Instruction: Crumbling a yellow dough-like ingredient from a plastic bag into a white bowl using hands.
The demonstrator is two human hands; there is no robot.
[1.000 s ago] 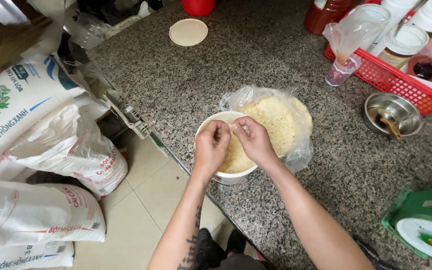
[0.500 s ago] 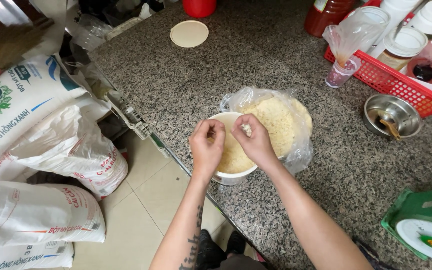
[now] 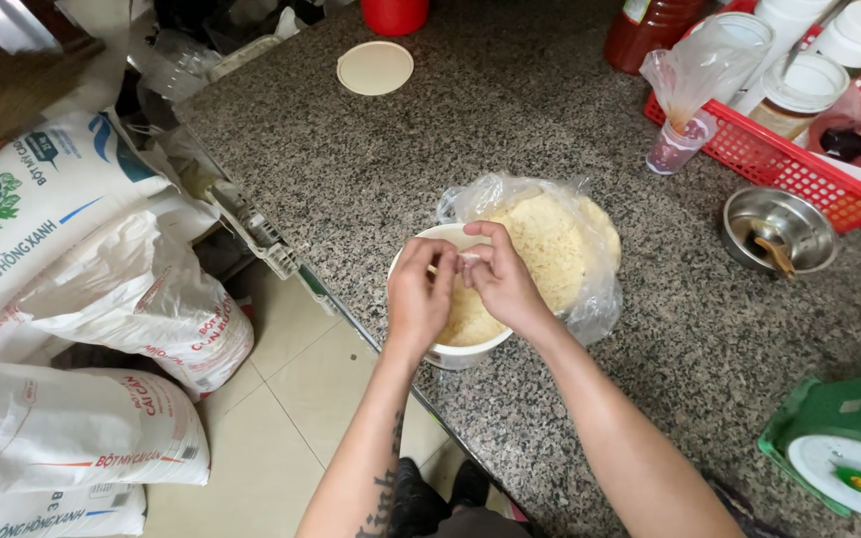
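A white bowl holding pale yellow crumbs stands at the near edge of a speckled granite counter. Behind it, touching it, lies an open clear plastic bag full of the same crumbs. My left hand and my right hand hover together over the bowl, fingertips meeting. Between the fingers of both hands is a small whitish piece; what it is cannot be told.
A red basket with jars and tubs sits at the back right, a clear bag in a cup beside it. A steel bowl, a green scale, a round lid. Flour sacks crowd the floor at left.
Both hands have lifted slightly from the crumbs, and the fingertips have come together on the small piece above the bowl.
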